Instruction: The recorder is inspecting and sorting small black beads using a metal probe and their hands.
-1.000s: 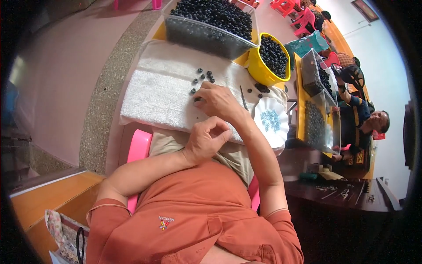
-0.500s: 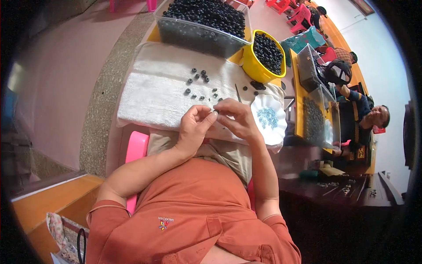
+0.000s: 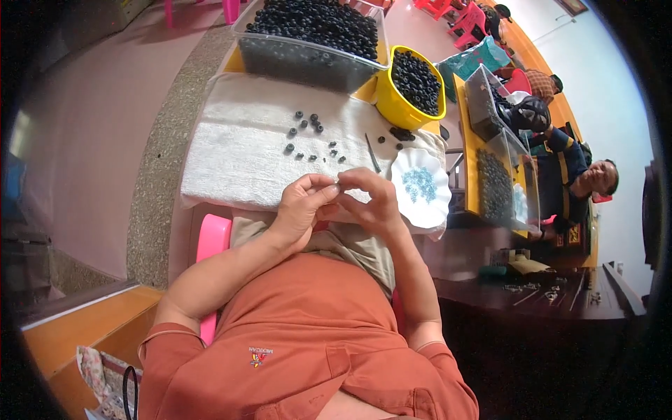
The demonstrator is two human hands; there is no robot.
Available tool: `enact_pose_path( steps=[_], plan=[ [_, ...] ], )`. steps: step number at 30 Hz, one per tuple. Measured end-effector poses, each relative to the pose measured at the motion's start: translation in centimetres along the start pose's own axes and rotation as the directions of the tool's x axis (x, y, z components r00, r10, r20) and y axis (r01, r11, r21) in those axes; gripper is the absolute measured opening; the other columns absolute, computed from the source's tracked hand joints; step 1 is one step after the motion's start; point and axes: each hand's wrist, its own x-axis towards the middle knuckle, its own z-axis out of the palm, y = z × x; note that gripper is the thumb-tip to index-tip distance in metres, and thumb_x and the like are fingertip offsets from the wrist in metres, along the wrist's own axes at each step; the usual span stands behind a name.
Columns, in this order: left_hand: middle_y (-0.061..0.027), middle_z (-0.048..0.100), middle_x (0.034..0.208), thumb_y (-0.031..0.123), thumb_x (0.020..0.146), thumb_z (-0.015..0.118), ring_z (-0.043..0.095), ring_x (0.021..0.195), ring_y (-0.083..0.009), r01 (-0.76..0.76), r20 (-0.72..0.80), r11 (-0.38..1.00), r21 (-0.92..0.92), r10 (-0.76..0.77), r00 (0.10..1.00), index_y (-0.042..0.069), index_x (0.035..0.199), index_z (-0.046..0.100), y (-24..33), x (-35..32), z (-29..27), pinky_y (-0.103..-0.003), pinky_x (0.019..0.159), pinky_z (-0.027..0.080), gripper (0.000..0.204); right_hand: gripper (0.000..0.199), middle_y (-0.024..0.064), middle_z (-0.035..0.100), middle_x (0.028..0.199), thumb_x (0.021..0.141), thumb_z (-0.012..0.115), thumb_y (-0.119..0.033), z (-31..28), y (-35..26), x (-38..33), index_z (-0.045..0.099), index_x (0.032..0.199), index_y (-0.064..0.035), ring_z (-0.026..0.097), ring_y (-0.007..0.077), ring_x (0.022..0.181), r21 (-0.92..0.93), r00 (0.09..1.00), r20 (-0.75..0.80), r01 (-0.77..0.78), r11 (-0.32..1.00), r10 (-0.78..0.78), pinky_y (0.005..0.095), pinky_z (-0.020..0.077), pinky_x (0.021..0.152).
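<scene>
Above the near edge of a white cloth (image 3: 231,133), my left hand (image 3: 302,210) and my right hand (image 3: 374,203) meet with their fingertips pinched together. Between them is something tiny, too small to make out. Just beyond the fingers lie several small black round pieces (image 3: 290,148), loosely scattered. A thin dark tool (image 3: 372,151), like tweezers, rests beyond my right hand. To its right, a white scalloped dish (image 3: 432,216) holds many tiny light-blue pieces (image 3: 420,185).
At the far side stand a clear plastic bin (image 3: 301,66) and a yellow tub (image 3: 389,103), both full of black pieces. A few more black pieces (image 3: 402,134) lie near the tub. On the right, a person (image 3: 574,168) sits by another table with clear bins (image 3: 493,189).
The view has shifted a little, so the table things appear slightly further left and up. My hands stay pinched together, with only a small change in finger position.
</scene>
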Motion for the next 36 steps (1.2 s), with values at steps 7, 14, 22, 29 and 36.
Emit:
enact_pose_path(
  steps=[7, 14, 22, 29, 36],
  plan=[
    [-0.0062, 0.067, 0.094, 0.007, 0.092, 0.064, 0.066, 0.083, -0.0155, 0.052, 0.039, 0.999, 0.007, -0.053, 0.998, 0.005, 0.098, 0.061, -0.3, 0.3, -0.6, -0.032, 0.074, 0.058, 0.007, 0.035, 0.0125, 0.068, 0.096, 0.071, 0.073, 0.005, -0.1, 0.1, -0.7, 0.064, 0.104, -0.0036, 0.066, 0.0292, 0.086, -0.198, 0.986, -0.048, 0.145, 0.969, -0.157, 0.0361, 0.0533, 0.074],
    [-0.005, 0.067, 0.088, 0.006, 0.09, 0.067, 0.064, 0.078, -0.0126, 0.054, -0.003, 0.997, 0.048, -0.054, 0.999, 0.005, 0.095, 0.063, 0.5, 0.0, 0.2, -0.029, 0.072, 0.056, 0.006, 0.034, 0.0118, 0.069, 0.094, 0.071, 0.072, 0.006, 0.2, 0.3, -1.0, 0.064, 0.103, -0.0029, 0.066, 0.0288, 0.082, -0.225, 0.981, -0.093, 0.148, 0.963, -0.172, 0.0362, 0.053, 0.072],
    [-0.0054, 0.067, 0.087, 0.005, 0.089, 0.068, 0.065, 0.074, -0.0134, 0.039, -0.063, 0.999, 0.019, -0.037, 0.997, 0.005, 0.095, 0.064, 0.0, 0.1, 0.0, -0.026, 0.069, 0.055, 0.008, 0.035, 0.0111, 0.07, 0.091, 0.066, 0.076, 0.006, 1.8, 0.3, -1.4, 0.066, 0.098, -0.0033, 0.067, 0.0282, 0.081, -0.346, 0.93, -0.246, 0.178, 0.921, -0.272, 0.0348, 0.0532, 0.07],
    [-0.0044, 0.068, 0.087, 0.006, 0.09, 0.068, 0.064, 0.072, -0.0115, 0.04, -0.077, 0.997, 0.065, -0.035, 0.996, 0.004, 0.098, 0.064, -0.1, -0.2, 0.3, -0.025, 0.067, 0.055, 0.009, 0.032, 0.0116, 0.068, 0.089, 0.067, 0.077, 0.005, -0.3, -0.8, -2.8, 0.066, 0.096, -0.0041, 0.067, 0.0288, 0.081, -0.402, 0.946, -0.243, 0.102, 0.91, -0.214, 0.0347, 0.0535, 0.069],
    [-0.006, 0.068, 0.094, 0.007, 0.091, 0.066, 0.064, 0.079, -0.0118, 0.036, -0.028, 0.99, 0.136, -0.032, 0.999, 0.004, 0.102, 0.064, -0.4, -0.1, 0.1, -0.026, 0.074, 0.055, 0.011, 0.018, 0.0127, 0.068, 0.089, 0.077, 0.072, -0.006, -8.1, 1.2, -7.1, 0.069, 0.095, -0.0039, 0.067, 0.029, 0.08, -0.708, 0.933, -0.321, -0.35, 0.613, 0.161, 0.0366, 0.0522, 0.069]
  ],
)
